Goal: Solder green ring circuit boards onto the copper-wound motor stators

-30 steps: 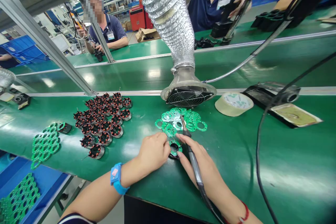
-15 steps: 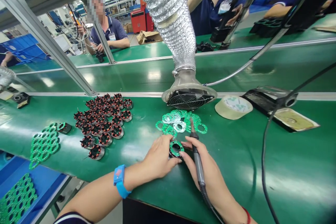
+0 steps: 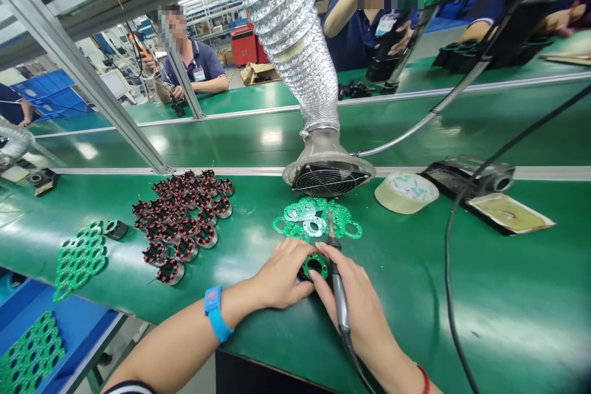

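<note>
My left hand, with a blue wrist strap, curls around a small motor stator whose dark side is mostly hidden by the fingers. On top of the stator sits a green ring-shaped circuit board. My right hand grips a soldering iron, its tip pointing up and away from the board. The right thumb and fingertips also touch the ring board. Just beyond both hands lies a pile of loose green ring boards, one showing a pale face.
Several copper-wound stators stand in a cluster to the left, beside panels of ring boards. A fume extractor hood hangs over the pile. Right of it are a tape roll, a soldering stand and a black cable. Co-workers sit opposite.
My right hand has shifted slightly left, with its thumb now over the ring board's edge. The ring board is tilted a little differently. The whole view has shifted slightly.
</note>
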Tool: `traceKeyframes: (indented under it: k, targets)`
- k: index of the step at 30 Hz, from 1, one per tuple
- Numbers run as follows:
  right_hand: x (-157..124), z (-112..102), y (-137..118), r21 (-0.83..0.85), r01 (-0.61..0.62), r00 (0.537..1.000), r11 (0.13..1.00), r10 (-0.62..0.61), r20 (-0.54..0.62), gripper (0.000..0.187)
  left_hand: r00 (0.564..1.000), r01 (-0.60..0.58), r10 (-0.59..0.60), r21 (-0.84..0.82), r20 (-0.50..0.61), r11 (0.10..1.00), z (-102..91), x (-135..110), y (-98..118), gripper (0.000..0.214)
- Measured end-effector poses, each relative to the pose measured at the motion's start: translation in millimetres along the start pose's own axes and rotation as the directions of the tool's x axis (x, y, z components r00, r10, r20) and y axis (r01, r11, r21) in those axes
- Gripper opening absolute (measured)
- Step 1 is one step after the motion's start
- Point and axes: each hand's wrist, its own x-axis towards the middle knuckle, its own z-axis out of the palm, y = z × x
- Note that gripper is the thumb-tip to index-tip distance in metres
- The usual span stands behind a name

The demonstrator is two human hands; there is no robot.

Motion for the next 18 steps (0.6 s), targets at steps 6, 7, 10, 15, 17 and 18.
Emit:
traceKeyframes:
  k: [6, 7, 10, 15, 17, 18]
  targets:
    - [2, 7, 9, 0.075, -0.105, 0.993, 0.992, 0.101, 0.054, 0.034, 0.975, 0.178, -0.193, -0.131, -0.11, 0.975, 3.9, 0, -5, 0.057]
    - [2, 8, 10, 0.075, -0.115, 0.993, 0.991, 0.113, 0.036, 0.034, 0.973, 0.185, -0.196, -0.098, -0.119, 0.978, 6.0, 0, -6, 0.05]
    - [0, 7, 5, 0.06, -0.126, 0.991, 0.99, 0.128, -0.028, 0.034, 0.978, 0.133, -0.119, 0.07, -0.171, 0.989, 15.2, -5, -7, 0.033]
    - [1, 9, -2, -0.004, -0.206, 0.979, 0.979, 0.206, -0.009, 0.042, 0.895, -0.015, 0.18, 0.377, -0.407, 0.926, 27.3, -11, -42, 0.044]
    - [3, 19, 3, -0.057, -0.193, 0.981, 0.979, 0.192, -0.035, 0.045, 0.883, -0.156, 0.32, 0.427, -0.345, 0.891, 26.5, -2, -58, 0.042]
    - [3, 26, 7, -0.089, -0.193, 0.98, 0.977, 0.188, -0.058, 0.048, 0.88, -0.195, 0.349, 0.425, -0.321, 0.884, 24.8, 3, -61, 0.043]
